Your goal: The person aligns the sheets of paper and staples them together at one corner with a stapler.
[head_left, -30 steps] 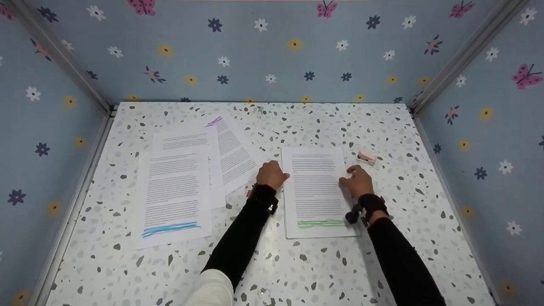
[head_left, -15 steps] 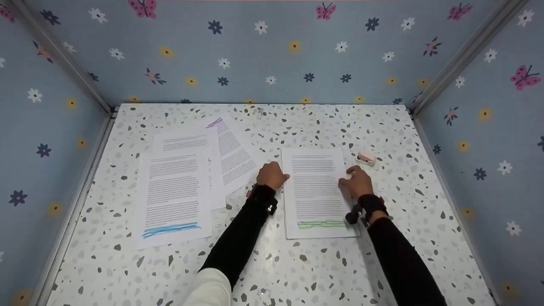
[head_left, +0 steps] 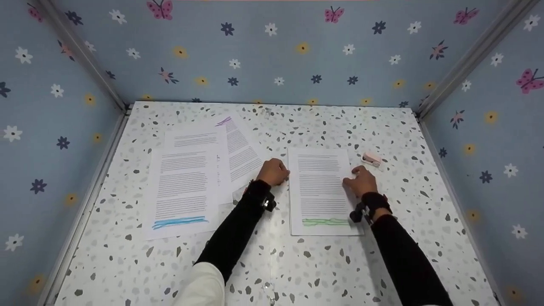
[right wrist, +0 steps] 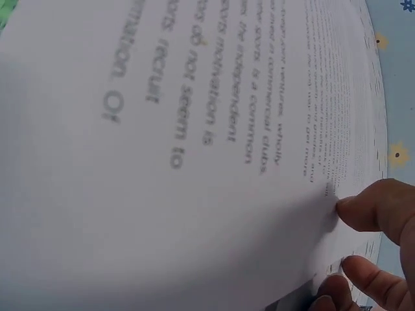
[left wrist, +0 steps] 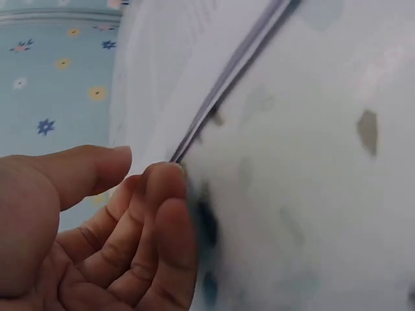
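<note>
In the head view, a squared stack of printed sheets [head_left: 318, 191], with green highlighter near its bottom, lies at centre right. At the stack's left edge is my left hand [head_left: 273, 172]. In the left wrist view its bent fingertips touch the edge, and the thumb [left wrist: 107, 165] stays apart from the paper. My right hand [head_left: 361, 182] is at the right edge, thumb and forefinger spread. The right wrist view shows that thumb [right wrist: 363, 207] touching the top page, with fingers [right wrist: 369, 275] by the edge. Just beyond this hand sits a small pink stapler [head_left: 372, 159].
Several loose printed pages overlap to the left: a blue-marked sheet [head_left: 182, 195] in front, another sheet [head_left: 195, 138] behind it, and a purple-marked sheet [head_left: 242, 148] angled beside them. The speckled table [head_left: 314, 272] is enclosed by flowered panels [head_left: 280, 51] behind and at both sides.
My left thumb has drawn back from the top page, while the fingers stay at the edge. The right hand holds its place. The head view has shifted slightly.
</note>
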